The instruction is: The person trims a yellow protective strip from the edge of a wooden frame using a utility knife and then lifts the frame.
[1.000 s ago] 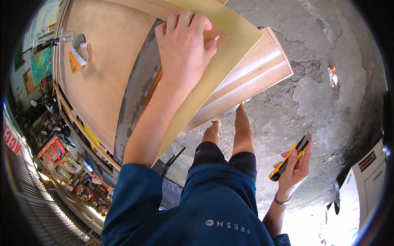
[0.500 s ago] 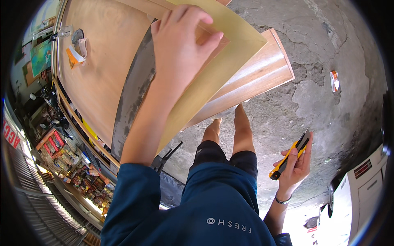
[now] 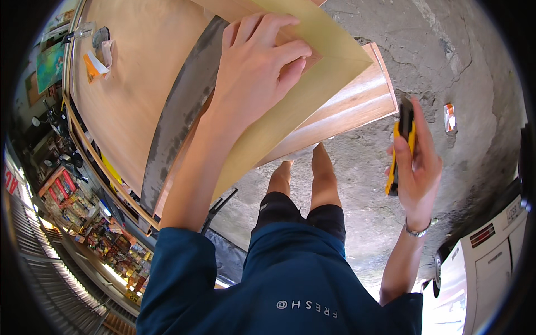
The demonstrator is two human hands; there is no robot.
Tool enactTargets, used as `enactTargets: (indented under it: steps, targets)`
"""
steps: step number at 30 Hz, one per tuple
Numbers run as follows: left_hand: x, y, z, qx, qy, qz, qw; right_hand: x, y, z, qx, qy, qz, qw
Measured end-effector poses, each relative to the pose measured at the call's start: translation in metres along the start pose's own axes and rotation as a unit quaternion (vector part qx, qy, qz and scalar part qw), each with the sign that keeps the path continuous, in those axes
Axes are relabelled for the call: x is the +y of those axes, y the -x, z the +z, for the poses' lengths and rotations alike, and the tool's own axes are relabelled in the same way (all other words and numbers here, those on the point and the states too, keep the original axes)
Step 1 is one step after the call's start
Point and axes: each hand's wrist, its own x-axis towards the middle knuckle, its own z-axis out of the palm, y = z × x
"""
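Observation:
My left hand point(image 3: 257, 70), fingers curled, grips the layered yellow sheet point(image 3: 338, 53) and thin wood beneath its palm near the corner. Beside that hand lies a dark grey weathered strip point(image 3: 170, 128) on a light plywood board point(image 3: 137, 67). A paler wooden panel point(image 3: 357, 97) sticks out under the yellow sheet. At the right, my right hand point(image 3: 419, 173) holds a yellow and black utility knife point(image 3: 400, 156) upright, just beside the panel's corner.
Orange-and-white scraps point(image 3: 97, 61) lie on the board. A small packet point(image 3: 449, 117) is on the cracked concrete floor point(image 3: 458, 67). A white vehicle point(image 3: 486, 268) is at lower right. Motorbikes point(image 3: 50, 134) and crowded shelves point(image 3: 117, 245) are at left. My legs point(image 3: 324, 178) stand below the panel.
My right hand has risen with the knife toward the panel's corner. My left hand has shifted slightly right, its fingers curling closer over the sheet. The view has shifted a little.

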Motion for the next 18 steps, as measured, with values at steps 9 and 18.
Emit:
enactTargets:
  steps: [9, 18]
  targets:
    - [0.004, 0.048, -0.015, 0.127, 0.110, -0.126, 0.978, -0.037, -0.093, 0.036, -0.027, 0.046, -0.122, 0.991]
    - [0.093, 0.167, -0.008, 0.080, 0.211, -0.255, 0.940, -0.057, -0.148, 0.080, -0.091, 0.229, -0.210, 0.946]
